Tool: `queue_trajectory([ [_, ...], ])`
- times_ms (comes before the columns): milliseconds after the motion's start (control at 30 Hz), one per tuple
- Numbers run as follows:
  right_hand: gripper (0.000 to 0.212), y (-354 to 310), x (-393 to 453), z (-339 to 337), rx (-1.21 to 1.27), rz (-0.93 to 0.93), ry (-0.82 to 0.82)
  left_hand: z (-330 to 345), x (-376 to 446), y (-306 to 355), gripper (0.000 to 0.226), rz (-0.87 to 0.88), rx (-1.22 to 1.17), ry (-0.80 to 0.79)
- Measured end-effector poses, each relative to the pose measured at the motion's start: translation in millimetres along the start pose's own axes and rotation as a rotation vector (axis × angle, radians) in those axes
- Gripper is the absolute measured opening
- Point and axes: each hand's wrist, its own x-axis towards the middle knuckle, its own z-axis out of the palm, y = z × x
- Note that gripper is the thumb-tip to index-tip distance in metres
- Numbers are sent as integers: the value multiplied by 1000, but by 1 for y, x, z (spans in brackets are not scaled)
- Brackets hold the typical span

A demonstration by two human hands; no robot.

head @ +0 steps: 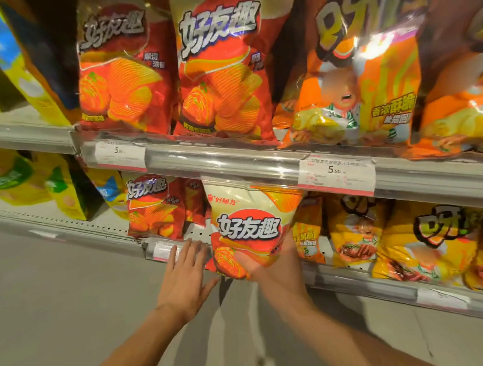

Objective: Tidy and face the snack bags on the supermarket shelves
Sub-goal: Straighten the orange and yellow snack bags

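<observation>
The right hand (276,266) grasps a chip bag (250,226) at the front edge of the lower shelf (361,281). The left hand (187,277) is spread flat beside it, fingers (192,253) released. Grey floor (61,298) lies below.

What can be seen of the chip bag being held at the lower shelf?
The chip bag is glossy foil-like plastic, cream at the top and red-orange below, with a red circle bearing white Chinese lettering and ridged chips pictured. It stands upright, front facing out, its top edge tucked behind the upper shelf's price rail. The right hand cups its lower right corner; the left hand, open, sits just beside its lower left edge.
</observation>
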Motion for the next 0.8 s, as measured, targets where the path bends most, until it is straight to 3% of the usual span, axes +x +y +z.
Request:
queue_trajectory([
  [167,85,0,31,51,-82,-91,91,2,-2,-3,84,64,84,-81],
  [267,92,2,57,70,-108,-22,79,2,-1,0,84,79,143,-126],
  [400,80,9,83,87,-161,71,53,1,0,2,84,92,128,-135],
  [800,93,33,86,104,-240,123,29,-8,1,2,77,53,57,-116],
])
